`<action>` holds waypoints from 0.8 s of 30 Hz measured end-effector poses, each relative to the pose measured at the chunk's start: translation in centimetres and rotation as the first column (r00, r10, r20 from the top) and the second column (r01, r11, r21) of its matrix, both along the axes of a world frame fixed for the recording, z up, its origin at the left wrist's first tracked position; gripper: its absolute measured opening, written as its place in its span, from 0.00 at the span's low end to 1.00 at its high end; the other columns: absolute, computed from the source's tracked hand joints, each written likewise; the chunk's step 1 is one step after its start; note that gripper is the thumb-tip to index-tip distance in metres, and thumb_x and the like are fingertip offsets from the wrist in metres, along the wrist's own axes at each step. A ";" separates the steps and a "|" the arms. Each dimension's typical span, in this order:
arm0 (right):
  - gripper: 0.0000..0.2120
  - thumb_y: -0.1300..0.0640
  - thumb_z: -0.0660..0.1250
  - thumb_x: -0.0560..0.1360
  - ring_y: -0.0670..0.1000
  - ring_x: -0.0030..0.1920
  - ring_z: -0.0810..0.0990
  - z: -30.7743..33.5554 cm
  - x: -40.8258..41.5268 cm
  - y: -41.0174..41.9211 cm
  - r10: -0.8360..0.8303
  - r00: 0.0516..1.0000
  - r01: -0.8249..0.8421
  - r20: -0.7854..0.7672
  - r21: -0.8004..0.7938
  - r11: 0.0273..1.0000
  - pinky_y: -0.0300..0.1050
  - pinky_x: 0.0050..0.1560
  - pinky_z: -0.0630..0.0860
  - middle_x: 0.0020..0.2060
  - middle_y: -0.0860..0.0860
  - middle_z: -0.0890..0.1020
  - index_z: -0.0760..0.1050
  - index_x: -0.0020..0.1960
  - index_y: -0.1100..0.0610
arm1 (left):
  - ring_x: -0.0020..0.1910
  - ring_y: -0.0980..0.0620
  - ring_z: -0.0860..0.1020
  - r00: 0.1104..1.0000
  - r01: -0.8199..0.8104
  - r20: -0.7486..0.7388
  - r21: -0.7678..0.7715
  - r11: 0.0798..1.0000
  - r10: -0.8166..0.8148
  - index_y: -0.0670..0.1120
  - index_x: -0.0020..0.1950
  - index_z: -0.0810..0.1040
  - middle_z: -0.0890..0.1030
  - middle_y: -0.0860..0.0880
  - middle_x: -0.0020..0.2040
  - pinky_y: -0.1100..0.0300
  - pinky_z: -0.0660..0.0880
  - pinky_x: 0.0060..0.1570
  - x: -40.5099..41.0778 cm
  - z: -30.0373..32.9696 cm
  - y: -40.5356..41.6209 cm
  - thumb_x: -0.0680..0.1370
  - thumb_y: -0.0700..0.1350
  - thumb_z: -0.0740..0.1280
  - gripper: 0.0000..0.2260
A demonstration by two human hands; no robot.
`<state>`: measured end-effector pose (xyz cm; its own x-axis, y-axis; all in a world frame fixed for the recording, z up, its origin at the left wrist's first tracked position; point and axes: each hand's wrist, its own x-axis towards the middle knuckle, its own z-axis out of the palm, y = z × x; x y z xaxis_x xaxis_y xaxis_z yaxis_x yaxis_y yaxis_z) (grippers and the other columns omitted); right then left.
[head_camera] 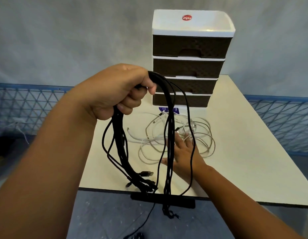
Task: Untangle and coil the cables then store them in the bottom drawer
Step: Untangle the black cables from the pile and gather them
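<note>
While our left hand (115,94) was raised above the near edge of the table (244,161), its fingers were curled tight around a bundle of black cables (168,128). These cables draped over the fist in long loops and hung down past the table edge, their plug ends dangling just in front of a black bar (162,200) at that edge. Further right, our right hand (183,154) lay flat with straight, spread fingers — holding nothing, its fingertips resting on a loose tangle of white cables (177,135) on the tabletop. That white tangle sat just in front of the drawer unit (191,57), which stood at the back of the table with a white top and 4 dark drawers, all of them pushed in. The bottom drawer (181,100) was partly hidden behind the hanging black loops. A blue mesh fence (284,125) ran behind the table on both sides.
</note>
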<state>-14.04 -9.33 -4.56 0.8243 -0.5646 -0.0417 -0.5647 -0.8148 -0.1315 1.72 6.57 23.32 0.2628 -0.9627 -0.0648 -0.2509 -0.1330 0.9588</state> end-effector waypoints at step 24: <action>0.27 0.39 0.55 0.79 0.44 0.39 0.79 12.7 -1.4 1.0 -0.538 0.629 -0.359 0.561 0.824 0.439 0.43 0.39 0.73 0.43 0.48 0.85 0.80 0.56 0.59 | 0.22 0.56 0.54 0.995 0.071 0.062 0.104 0.992 -0.078 0.44 0.36 0.73 0.59 0.52 0.25 0.67 0.49 0.24 0.3 0.4 -3.1 0.78 0.39 0.58 0.11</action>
